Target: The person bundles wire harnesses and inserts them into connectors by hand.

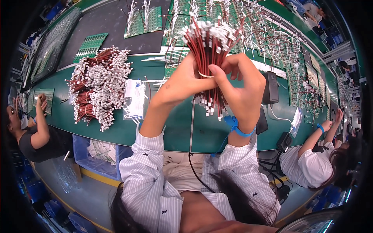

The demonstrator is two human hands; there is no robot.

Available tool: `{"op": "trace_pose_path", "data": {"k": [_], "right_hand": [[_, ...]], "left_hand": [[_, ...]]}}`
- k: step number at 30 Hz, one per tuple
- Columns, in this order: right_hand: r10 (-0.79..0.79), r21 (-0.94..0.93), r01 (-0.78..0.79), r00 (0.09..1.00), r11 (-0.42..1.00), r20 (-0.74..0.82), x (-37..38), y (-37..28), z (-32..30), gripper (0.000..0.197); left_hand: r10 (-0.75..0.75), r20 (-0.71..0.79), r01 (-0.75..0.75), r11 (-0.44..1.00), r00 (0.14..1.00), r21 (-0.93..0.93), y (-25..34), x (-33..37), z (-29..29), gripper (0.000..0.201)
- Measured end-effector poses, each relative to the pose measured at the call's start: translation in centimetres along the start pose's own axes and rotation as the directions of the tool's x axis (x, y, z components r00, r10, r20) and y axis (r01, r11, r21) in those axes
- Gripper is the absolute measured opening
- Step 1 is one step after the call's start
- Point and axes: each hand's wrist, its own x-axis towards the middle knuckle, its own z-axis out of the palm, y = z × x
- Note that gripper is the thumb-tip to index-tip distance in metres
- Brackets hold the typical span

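Both hands hold one bundle (208, 46) of red wires with white end plugs, lifted above the green worktop (176, 124). The left hand (182, 83) wraps around the bundle's middle, its fingers curled tight on the far side. The right hand (243, 87) presses its thumb against a pale band around the wires, its other fingers bent behind them (how many touch, I cannot tell). A blue strap (239, 128) circles the right wrist.

Under the hands the worktop is bare green down to its near edge, which gives open room. To the left lies a big heap (99, 87) of the same wires, with a small clear bag (136, 99) just beside it. To the right a black adapter (271, 87) stands near the right hand. Beyond the bundle, green boards (143, 21) with wires crowd the far side. Two other people sit at the worktop's left and right ends, well apart from the hands.
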Motion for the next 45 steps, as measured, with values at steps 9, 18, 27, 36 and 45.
{"op": "trace_pose_path", "data": {"k": [9,18,27,36,45], "right_hand": [[0.103,-0.039,-0.101,0.994,0.994,0.035,-0.2,0.0,0.1,0.015],[0.163,0.351,-0.112,0.979,0.930,-0.120,-0.2,0.0,0.0,0.007],[0.248,0.656,-0.008,0.929,0.755,-0.274,-0.4,0.2,-0.9,0.020],[0.245,0.697,0.193,0.845,0.690,-0.476,-1.3,-0.7,-1.4,0.031],[-0.102,0.640,0.355,0.912,0.682,-0.397,-1.0,-0.6,-1.7,0.018]], "left_hand": [[0.007,-0.107,0.004,0.995,0.994,0.102,0.0,0.0,0.6,0.036],[0.002,-0.067,0.000,0.999,0.998,0.036,0.2,0.0,0.2,0.043],[-0.127,0.029,0.129,0.990,0.991,-0.064,0.4,0.0,0.5,0.035],[-0.113,-0.043,0.097,0.959,0.993,-0.267,0.6,-0.1,0.6,0.026],[-0.011,-0.098,-0.008,0.980,0.995,-0.197,1.1,-0.3,0.4,0.028]]}}
